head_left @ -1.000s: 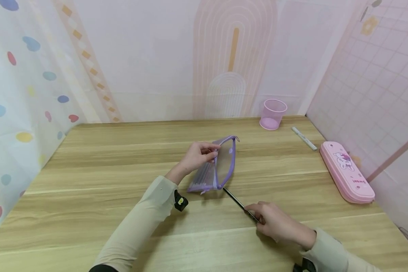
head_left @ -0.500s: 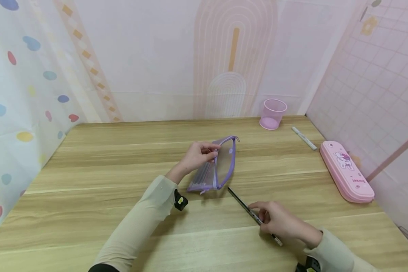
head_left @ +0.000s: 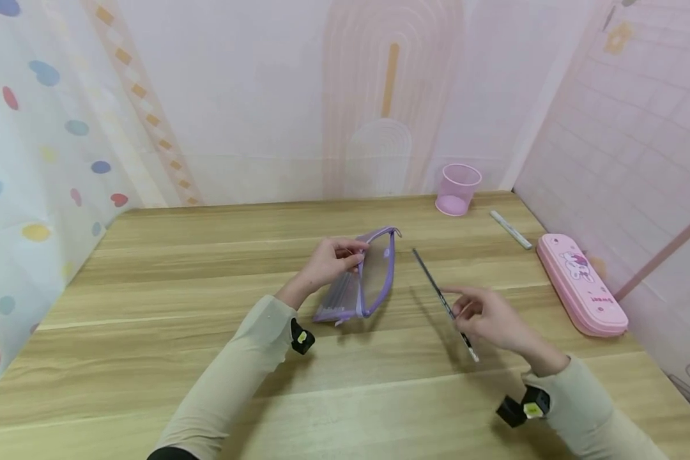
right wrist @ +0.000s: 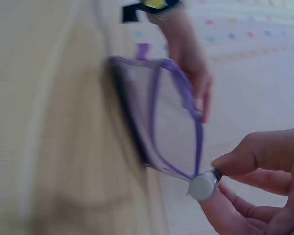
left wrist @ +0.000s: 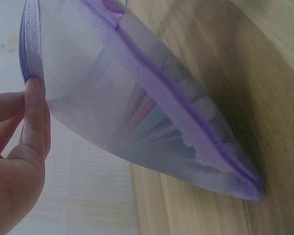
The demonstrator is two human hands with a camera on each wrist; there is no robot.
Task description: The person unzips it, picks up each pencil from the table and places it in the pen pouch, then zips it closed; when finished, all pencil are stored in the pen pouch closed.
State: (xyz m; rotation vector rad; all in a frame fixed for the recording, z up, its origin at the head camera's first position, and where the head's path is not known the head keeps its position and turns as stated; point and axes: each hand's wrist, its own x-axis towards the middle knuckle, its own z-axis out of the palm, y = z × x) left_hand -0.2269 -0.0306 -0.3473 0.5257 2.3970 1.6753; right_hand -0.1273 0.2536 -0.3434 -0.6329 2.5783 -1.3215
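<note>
My left hand (head_left: 330, 263) pinches the zipped rim of a see-through mesh pencil pouch (head_left: 345, 297) with purple edging. The pouch's mouth gapes to the right, and in the left wrist view several slender coloured sticks show dimly through the mesh (left wrist: 152, 115). To the right of the pouch, my right hand (head_left: 485, 319) holds a slim dark pencil (head_left: 431, 281) between thumb and fingers. The pencil is raised off the table and slants up to the left, apart from the pouch. Its round whitish end (right wrist: 203, 187) shows close up in the right wrist view.
A pink mesh cup (head_left: 458, 190) stands at the back right of the wooden table (head_left: 178, 287). Near it lies a pale pen (head_left: 510, 230). A pink pencil case (head_left: 582, 285) with a rabbit picture lies by the right wall. Patterned cloth hangs behind and at both sides.
My right hand has lifted the pencil from beside the pouch's lower corner, up and away to the right. The left hand still grips the pouch's rim. The view has shifted slightly.
</note>
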